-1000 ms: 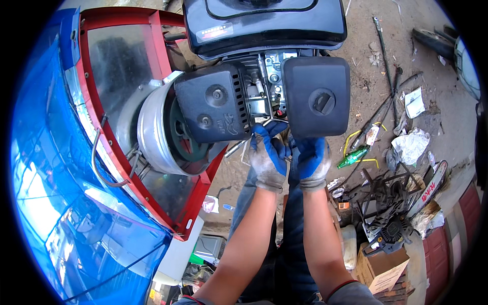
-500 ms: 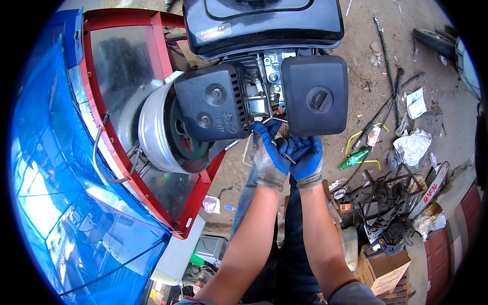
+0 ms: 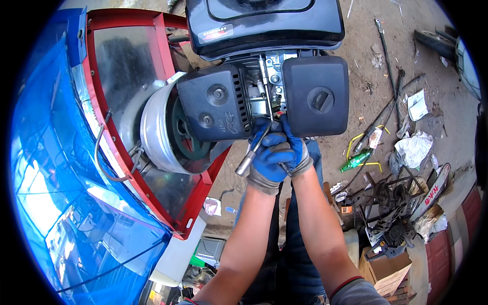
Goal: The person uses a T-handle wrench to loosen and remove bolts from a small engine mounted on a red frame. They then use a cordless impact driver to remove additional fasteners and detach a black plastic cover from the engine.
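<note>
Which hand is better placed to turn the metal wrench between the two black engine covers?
Probably the left hand: its grip is already closed around the metal wrench. The right hand lies beside it, under the right cover.

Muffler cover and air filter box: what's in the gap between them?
Head view: between the muffler cover and air filter box sits exposed engine metalwork; the gloved hands and a socket wrench reach in from below.

Both my hands wear blue-and-grey knit cloth gloves, matt. Left hand (image 3: 268, 157) grips a bare metal socket wrench (image 3: 252, 151), dull shine. Above the right hand (image 3: 295, 152): matt black plastic air-filter cover (image 3: 315, 96), glossy black tank (image 3: 264, 23). Left of them, brushed metal pulley housing (image 3: 155, 132), glossy red painted frame (image 3: 162, 46).
</note>
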The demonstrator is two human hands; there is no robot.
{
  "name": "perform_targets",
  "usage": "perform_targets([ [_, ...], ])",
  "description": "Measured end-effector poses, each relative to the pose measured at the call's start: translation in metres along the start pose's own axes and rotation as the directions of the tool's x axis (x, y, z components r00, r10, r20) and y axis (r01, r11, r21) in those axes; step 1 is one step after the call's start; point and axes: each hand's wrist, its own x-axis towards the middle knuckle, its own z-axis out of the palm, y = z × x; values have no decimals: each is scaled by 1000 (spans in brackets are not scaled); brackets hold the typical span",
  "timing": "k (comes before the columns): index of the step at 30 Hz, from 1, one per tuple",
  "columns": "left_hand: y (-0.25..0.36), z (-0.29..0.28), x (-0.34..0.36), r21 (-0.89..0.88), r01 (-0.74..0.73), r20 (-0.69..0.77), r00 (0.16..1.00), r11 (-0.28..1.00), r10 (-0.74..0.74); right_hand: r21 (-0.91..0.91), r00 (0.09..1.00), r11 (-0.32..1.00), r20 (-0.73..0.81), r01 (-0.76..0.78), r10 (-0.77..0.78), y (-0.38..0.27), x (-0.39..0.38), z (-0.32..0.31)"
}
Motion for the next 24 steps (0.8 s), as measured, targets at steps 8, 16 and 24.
perform_targets([
  [8,-61,63,-87,904,334,-129,808,-267,574,-955,798,-296,176,-3,-576,13,4,13],
  [16,-72,127,-15,643,252,301,785,-723,541,-787,650,-608,407,-106,-641,47,2,7],
  [24,-54,108,56,517,185,505,723,-836,472,-993,696,89,-11,76,-718,35,5,-5],
])
